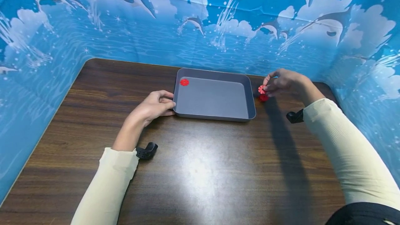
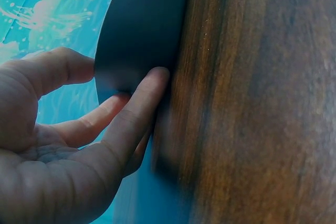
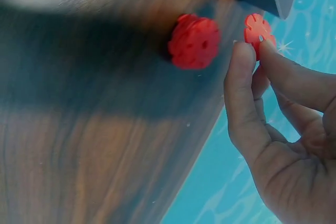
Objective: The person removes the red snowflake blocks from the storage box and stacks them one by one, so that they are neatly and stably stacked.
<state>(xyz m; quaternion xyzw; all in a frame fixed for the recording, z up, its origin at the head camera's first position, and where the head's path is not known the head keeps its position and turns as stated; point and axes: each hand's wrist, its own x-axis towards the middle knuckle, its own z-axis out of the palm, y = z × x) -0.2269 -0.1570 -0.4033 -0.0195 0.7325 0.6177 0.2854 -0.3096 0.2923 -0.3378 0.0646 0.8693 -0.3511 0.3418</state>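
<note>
My left hand rests its fingertips on the rim and outer wall at the left end of a grey rectangular tray. Its fingers stay fairly straight in the left wrist view, set against the dark side wall. Beyond the tray's right end, my right hand pinches a red notched disc between thumb and fingertip. Just below that disc, a small stack of similar red discs stands on the table. Inside the tray, near its back left corner, lies one red disc.
The brown wood-grain table reaches to a blue dolphin-print cloth hung behind it and along the sides. A black device is worn on the left wrist, another black device on the right.
</note>
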